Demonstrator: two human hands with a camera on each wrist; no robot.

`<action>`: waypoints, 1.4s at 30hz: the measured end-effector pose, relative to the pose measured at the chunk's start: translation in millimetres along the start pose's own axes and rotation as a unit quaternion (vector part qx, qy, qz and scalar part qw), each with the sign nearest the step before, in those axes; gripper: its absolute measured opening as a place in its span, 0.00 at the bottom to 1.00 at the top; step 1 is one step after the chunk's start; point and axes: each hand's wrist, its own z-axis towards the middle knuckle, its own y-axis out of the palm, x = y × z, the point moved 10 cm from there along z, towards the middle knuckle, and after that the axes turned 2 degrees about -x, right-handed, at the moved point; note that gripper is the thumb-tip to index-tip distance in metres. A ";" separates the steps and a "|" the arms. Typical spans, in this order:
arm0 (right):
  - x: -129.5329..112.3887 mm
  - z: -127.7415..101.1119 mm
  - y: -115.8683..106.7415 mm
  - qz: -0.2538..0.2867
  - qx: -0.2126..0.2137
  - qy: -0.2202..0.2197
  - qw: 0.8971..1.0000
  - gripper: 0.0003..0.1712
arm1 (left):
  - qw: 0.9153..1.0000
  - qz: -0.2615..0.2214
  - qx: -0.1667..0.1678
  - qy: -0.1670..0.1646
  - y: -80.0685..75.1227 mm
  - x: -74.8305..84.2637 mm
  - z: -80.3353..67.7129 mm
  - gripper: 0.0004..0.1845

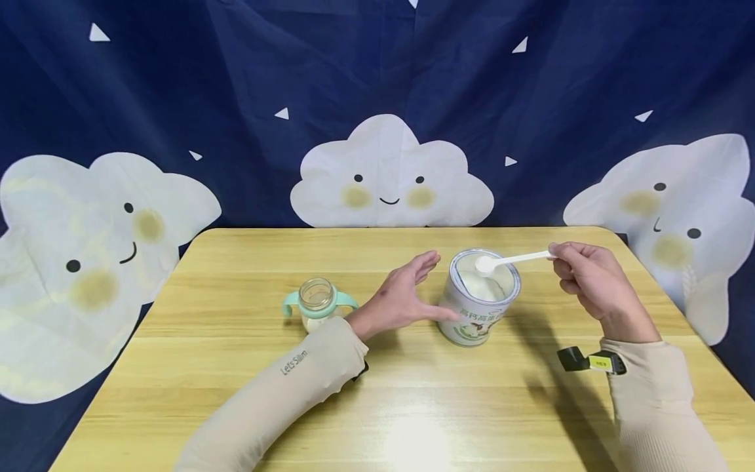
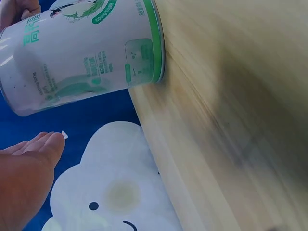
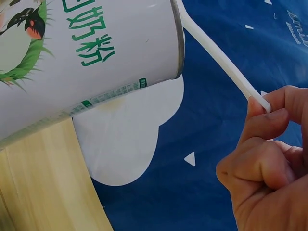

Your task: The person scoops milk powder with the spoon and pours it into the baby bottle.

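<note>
A milk powder can (image 1: 472, 321), white with green print, stands open-topped on the table with pale powder inside. My right hand (image 1: 596, 282) pinches the end of a white long-handled scoop (image 1: 522, 257), whose bowl is over the can's mouth. In the right wrist view the thumb and forefinger grip the scoop's handle (image 3: 224, 60). To the can's left, my left hand (image 1: 404, 295) has its fingers extended and thumb spread toward the can; whether the thumb touches it I cannot tell. Behind the left forearm stands a baby bottle (image 1: 316, 295) with mint-green handles, lidless and partly hidden.
The light wooden table (image 1: 448, 406) ends at a dark blue curtain (image 1: 377, 65) printed with smiling clouds. A small black device with a yellow label (image 1: 600, 362) is strapped to the right wrist.
</note>
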 end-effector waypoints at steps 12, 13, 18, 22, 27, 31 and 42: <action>-1.1 1.0 6.3 0.014 0.002 0.001 1.000 0.24 | 1.000 0.006 0.008 0.010 -14.7 4.3 -10.6 0.58; -0.9 0.8 6.3 0.016 0.003 0.001 1.000 0.24 | 1.000 0.007 0.008 0.008 -15.2 4.1 -11.4 0.58; -1.4 -1.2 4.4 0.029 0.007 -0.001 1.000 0.23 | 1.000 0.002 0.015 -0.007 -20.1 3.6 -17.3 0.58; -4.1 -2.8 3.4 0.037 0.007 -0.007 0.999 0.24 | 1.000 0.002 0.022 -0.003 -28.3 5.8 -22.3 0.57; -6.5 -2.7 5.4 0.035 0.007 -0.012 0.999 0.24 | 0.999 -0.001 0.032 0.010 -41.7 11.5 -27.5 0.56; -5.7 -2.1 8.7 0.033 0.010 -0.006 0.999 0.24 | 0.999 -0.005 0.043 0.007 -50.8 14.3 -32.1 0.56; -10.0 1.1 20.2 0.033 0.014 -0.006 0.999 0.23 | 0.998 0.004 0.054 0.021 -67.4 17.3 -40.9 0.55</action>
